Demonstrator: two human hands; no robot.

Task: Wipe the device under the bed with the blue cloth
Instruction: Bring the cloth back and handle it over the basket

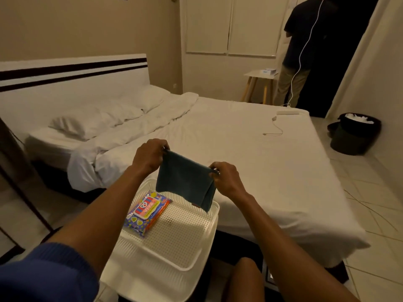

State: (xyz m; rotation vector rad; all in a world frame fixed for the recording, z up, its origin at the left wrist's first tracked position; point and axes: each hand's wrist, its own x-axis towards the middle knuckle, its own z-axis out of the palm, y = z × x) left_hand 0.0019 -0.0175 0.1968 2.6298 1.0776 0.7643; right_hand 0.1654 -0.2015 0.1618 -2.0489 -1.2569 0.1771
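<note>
The blue cloth [185, 178] hangs spread in the air above a white perforated basket [174, 240]. My left hand [149, 156] pinches its upper left corner and my right hand [226, 178] pinches its upper right corner. The cloth looks dark teal in this dim light and has a small tag at its lower edge. Under the bed's near edge, by my knee, part of a dark device [270, 274] shows, mostly hidden.
A colourful pack of wet wipes [147, 211] lies in the basket. The white bed [250, 160] fills the middle, with a cable and power strip [287, 112] on it. A black bin [354, 134] stands at right. A person [305, 46] stands by the far doorway beside a small table [259, 77].
</note>
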